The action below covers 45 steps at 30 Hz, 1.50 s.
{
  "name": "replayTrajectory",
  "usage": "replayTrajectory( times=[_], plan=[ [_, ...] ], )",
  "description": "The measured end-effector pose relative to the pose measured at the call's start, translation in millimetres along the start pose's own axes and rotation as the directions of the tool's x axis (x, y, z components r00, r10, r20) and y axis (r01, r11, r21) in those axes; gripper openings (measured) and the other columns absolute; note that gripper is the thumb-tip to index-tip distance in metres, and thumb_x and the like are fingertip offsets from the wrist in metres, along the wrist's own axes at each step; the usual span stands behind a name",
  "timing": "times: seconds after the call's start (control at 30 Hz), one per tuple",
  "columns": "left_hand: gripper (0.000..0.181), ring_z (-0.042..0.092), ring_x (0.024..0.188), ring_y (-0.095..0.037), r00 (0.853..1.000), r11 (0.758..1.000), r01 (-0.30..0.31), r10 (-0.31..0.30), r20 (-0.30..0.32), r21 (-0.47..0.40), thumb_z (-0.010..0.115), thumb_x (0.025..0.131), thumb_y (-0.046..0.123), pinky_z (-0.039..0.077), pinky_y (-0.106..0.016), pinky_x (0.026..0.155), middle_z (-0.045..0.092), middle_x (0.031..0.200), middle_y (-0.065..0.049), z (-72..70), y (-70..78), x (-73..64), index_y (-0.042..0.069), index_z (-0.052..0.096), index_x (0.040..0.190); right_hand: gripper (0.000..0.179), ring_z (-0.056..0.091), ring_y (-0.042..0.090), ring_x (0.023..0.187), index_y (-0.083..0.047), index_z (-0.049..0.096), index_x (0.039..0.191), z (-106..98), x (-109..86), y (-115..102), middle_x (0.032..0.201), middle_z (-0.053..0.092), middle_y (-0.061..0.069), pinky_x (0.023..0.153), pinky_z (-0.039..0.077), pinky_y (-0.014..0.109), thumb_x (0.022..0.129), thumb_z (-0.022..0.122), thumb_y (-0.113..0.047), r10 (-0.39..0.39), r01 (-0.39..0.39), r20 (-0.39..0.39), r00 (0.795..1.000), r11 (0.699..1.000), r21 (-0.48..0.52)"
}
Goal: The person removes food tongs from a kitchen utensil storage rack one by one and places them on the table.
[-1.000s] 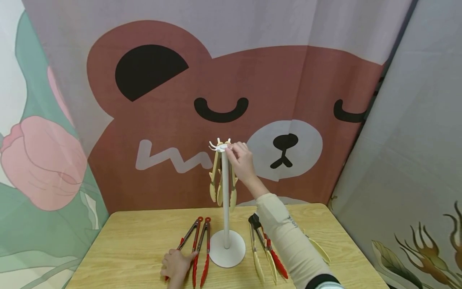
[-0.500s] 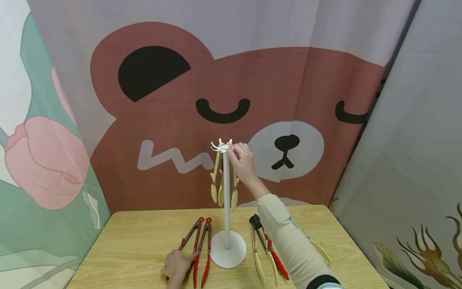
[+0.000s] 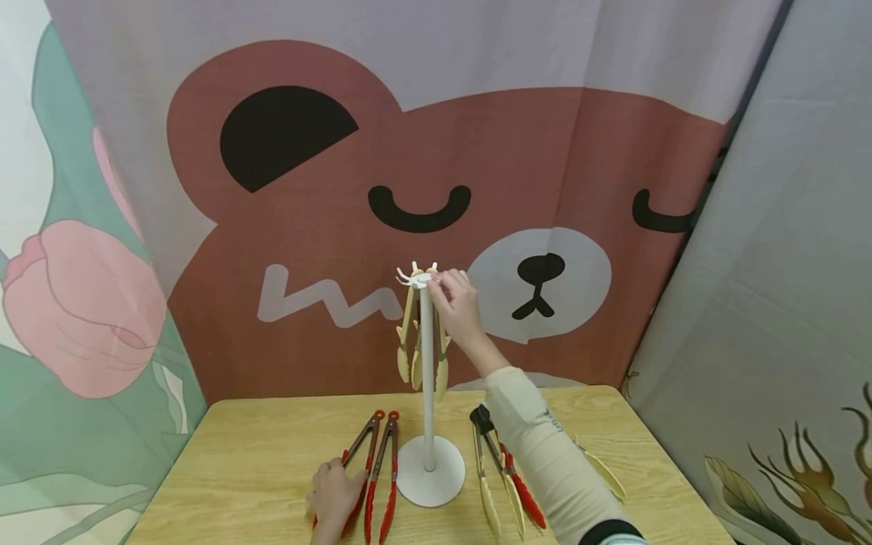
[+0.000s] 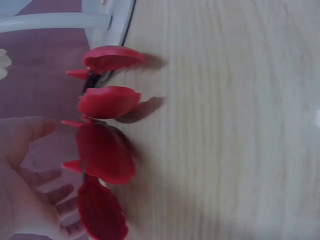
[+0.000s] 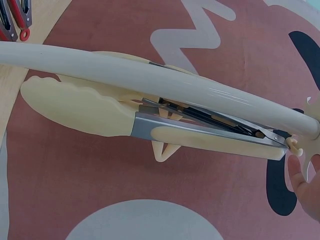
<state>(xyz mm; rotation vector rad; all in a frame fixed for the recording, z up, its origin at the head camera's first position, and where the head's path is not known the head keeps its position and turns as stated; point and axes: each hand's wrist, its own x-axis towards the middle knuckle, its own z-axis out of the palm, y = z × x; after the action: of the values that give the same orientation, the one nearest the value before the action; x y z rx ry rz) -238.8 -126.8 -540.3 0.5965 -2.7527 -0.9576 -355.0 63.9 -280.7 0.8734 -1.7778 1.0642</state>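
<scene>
At the top of a white stand (image 3: 428, 378), my right hand (image 3: 462, 306) pinches one of the hooks between thumb and fingers. Cream-tipped tongs (image 3: 404, 362) hang from the hooks; the right wrist view shows cream tongs (image 5: 80, 107) hanging close beside the pole. On the table my left hand (image 3: 334, 496) reaches over the leftmost red tongs (image 3: 361, 440), its fingers loosely spread. A second pair of red tongs (image 3: 390, 462) lies just right of it. In the left wrist view, the left hand (image 4: 30, 185) is beside the red tong heads (image 4: 105, 152), fingers apart.
Right of the stand's round base (image 3: 431, 492) lie black-ended tongs with cream tips (image 3: 485, 431) and red tongs (image 3: 523, 492). Another cream-coloured piece (image 3: 602, 469) shows beyond the right sleeve (image 3: 552, 446). A bear-print curtain (image 3: 306, 227) hangs behind the wooden table (image 3: 232, 454).
My left hand has shifted slightly and its thumb has drawn in, uncovering more of the left red tongs' tip. The right hand stays at the stand's top.
</scene>
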Motion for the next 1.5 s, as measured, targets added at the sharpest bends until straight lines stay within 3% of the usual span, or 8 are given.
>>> replayTrajectory(
  times=[0.13,0.33,0.57,0.8,1.17,1.33,1.5],
  plan=[
    [0.053,0.046,0.096,-0.045,0.994,0.994,-0.106,0.105,-0.018,-0.031,0.068,0.075,0.025,0.036,-0.058,0.069,0.050,0.104,-0.030,-4.2,4.6,0.0,-0.012,0.052,0.110,0.018,0.045,0.021,0.071,-0.001,0.058,0.072,-0.2,-0.1,0.2,0.072,0.054,0.008,0.062,0.038,0.029,0.086,0.052,-0.008,0.004,-0.004,0.002,1.000,1.000,0.002],
    [0.041,0.053,0.087,-0.038,0.980,0.973,-0.194,0.187,-0.064,-0.124,0.066,0.077,0.019,0.040,-0.049,0.064,0.057,0.093,-0.022,-16.1,13.8,0.4,-0.009,0.057,0.105,0.019,0.044,0.020,0.069,-0.002,0.057,0.071,-0.3,-0.9,-0.9,0.071,0.053,0.007,0.061,0.037,0.029,0.087,0.051,-0.009,0.013,-0.013,0.010,1.000,1.000,-0.003],
    [0.028,0.054,0.074,-0.024,0.958,0.917,-0.288,0.274,-0.088,-0.275,0.064,0.079,0.014,0.044,-0.040,0.062,0.059,0.084,-0.011,-37.0,32.1,-3.4,-0.006,0.061,0.099,0.019,0.044,0.021,0.069,-0.002,0.055,0.070,0.6,-0.4,-1.0,0.070,0.051,0.007,0.060,0.036,0.029,0.086,0.051,-0.010,0.003,-0.003,0.005,1.000,1.000,-0.004],
    [0.028,0.055,0.092,-0.035,0.944,0.865,-0.327,0.318,-0.089,-0.379,0.062,0.083,0.017,0.046,-0.044,0.072,0.060,0.096,-0.017,-55.7,52.4,-9.3,-0.004,0.061,0.101,0.019,0.044,0.020,0.069,-0.002,0.055,0.070,1.1,-0.5,1.1,0.070,0.052,0.007,0.060,0.037,0.029,0.087,0.051,-0.011,0.001,-0.001,0.002,1.000,1.000,-0.001],
    [0.032,0.054,0.097,-0.031,0.920,0.809,-0.385,0.372,-0.121,-0.443,0.061,0.084,0.020,0.048,-0.041,0.074,0.059,0.104,-0.015,-77.1,71.8,-19.2,-0.001,0.059,0.108,0.019,0.043,0.019,0.068,-0.002,0.056,0.070,1.0,-0.7,1.4,0.071,0.053,0.007,0.059,0.036,0.029,0.087,0.051,-0.011,-0.002,0.002,0.000,1.000,1.000,0.004],
    [0.030,0.055,0.095,-0.028,0.906,0.775,-0.400,0.416,-0.082,-0.488,0.062,0.084,0.018,0.048,-0.035,0.072,0.060,0.102,-0.011,-85.5,78.1,-21.7,0.001,0.059,0.108,0.019,0.042,0.020,0.067,-0.002,0.055,0.069,0.6,-0.7,0.7,0.070,0.052,0.008,0.059,0.034,0.029,0.086,0.052,-0.009,-0.006,0.006,-0.008,1.000,1.000,0.002],
    [0.030,0.055,0.095,-0.025,0.891,0.740,-0.407,0.450,-0.054,-0.535,0.063,0.083,0.019,0.045,-0.039,0.076,0.061,0.102,-0.006,-96.4,85.2,-24.9,0.003,0.059,0.108,0.021,0.041,0.021,0.066,-0.003,0.051,0.066,0.7,2.0,-2.0,0.067,0.049,0.007,0.058,0.034,0.029,0.086,0.053,-0.010,-0.021,0.021,-0.006,1.000,1.000,-0.012]
  ],
)
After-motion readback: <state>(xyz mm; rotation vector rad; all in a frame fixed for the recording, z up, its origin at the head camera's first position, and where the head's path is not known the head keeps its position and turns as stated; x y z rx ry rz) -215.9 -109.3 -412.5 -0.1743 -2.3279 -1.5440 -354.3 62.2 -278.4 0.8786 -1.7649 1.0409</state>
